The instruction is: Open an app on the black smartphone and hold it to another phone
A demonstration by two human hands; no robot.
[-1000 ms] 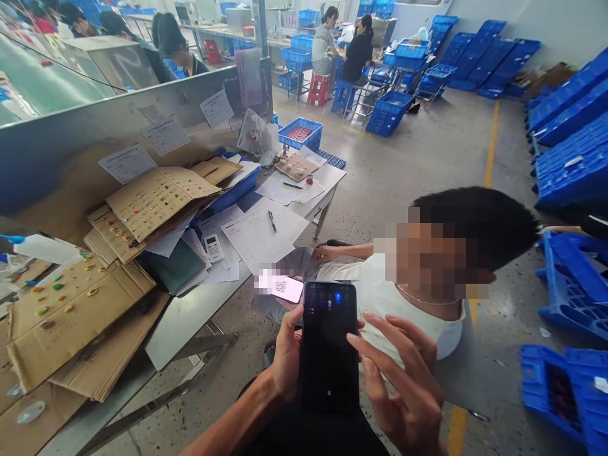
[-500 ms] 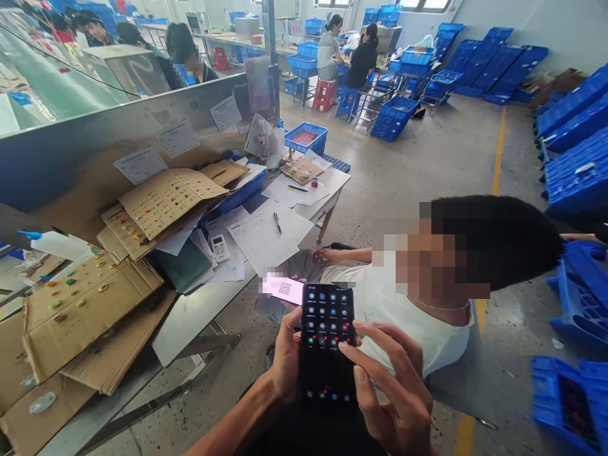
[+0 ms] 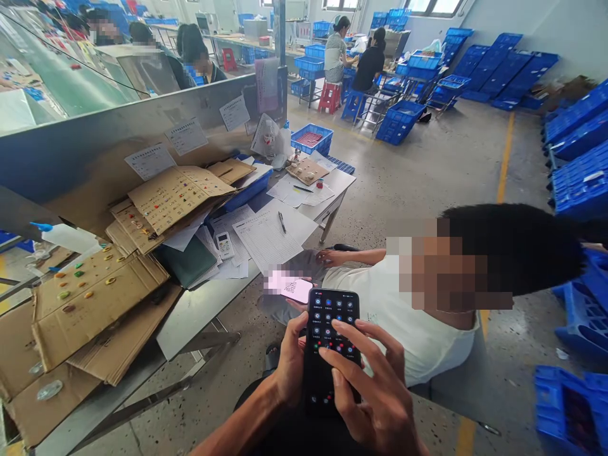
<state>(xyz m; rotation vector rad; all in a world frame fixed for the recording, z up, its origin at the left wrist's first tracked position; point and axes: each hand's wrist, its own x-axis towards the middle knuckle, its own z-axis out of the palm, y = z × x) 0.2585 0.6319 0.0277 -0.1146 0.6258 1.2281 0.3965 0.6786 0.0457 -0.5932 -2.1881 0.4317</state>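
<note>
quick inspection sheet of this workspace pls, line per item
surface: steel worktable on the left, mostly covered.
job's things: black phone with its icon screen lit; a second phone with a pale lit screen, held by the seated person in the white shirt.
clutter: cardboard sheets dotted with small coloured parts, printed forms, a pen, a small remote, a squeeze bottle.
hands: left hand grips the black phone's edge; right hand lies over its screen, fingers spread.
cables: nothing seen.
surroundings: stacked blue crates, yellow floor line, other workers seated at far benches.
</note>
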